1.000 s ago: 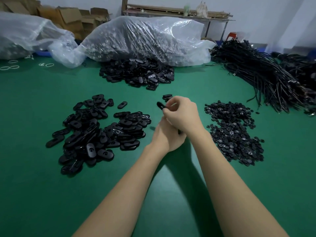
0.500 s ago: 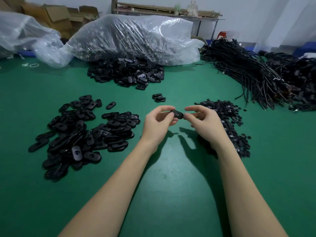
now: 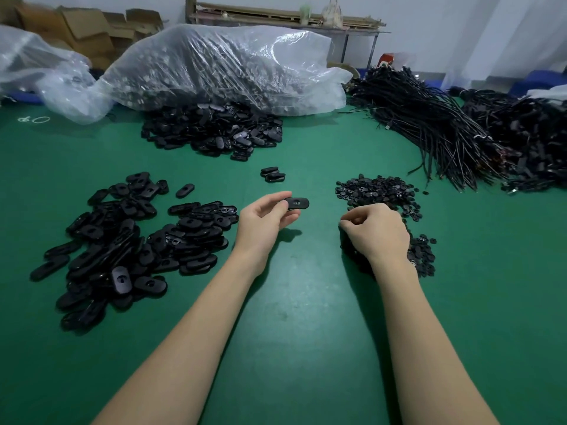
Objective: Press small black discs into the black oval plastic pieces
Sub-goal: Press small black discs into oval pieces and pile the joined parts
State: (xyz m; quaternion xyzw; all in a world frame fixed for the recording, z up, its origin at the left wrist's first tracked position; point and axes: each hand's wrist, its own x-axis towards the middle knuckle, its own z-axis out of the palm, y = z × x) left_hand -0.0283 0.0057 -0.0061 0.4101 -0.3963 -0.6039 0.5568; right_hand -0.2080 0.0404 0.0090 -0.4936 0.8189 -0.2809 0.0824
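Two bare forearms of yours reach up from the near edge over the green table [image 3: 291,348], spread apart in a narrow V. Your left hand [image 3: 264,222] is raised just off the table, palm turned toward you, thumb and fingertips pinching one black oval piece [image 3: 297,203] by its left end so that it juts out to the right, lying level. Your right hand [image 3: 376,231], right of that oval piece and apart from it, has its back up and its fingers curled under, knuckles over the near part of the pile of small discs [image 3: 383,194]; whether it has hold of a disc you cannot tell from here, since the fingertips are tucked out of sight. Left of the held piece lies a wide heap of oval pieces [image 3: 132,240]. Just beyond the held piece, two loose ovals [image 3: 273,174] lie together. Farther back is a bigger mound of ovals [image 3: 214,130] spilling from a clear plastic bag [image 3: 221,65], and to the far right, bundles of black cables [image 3: 445,127].
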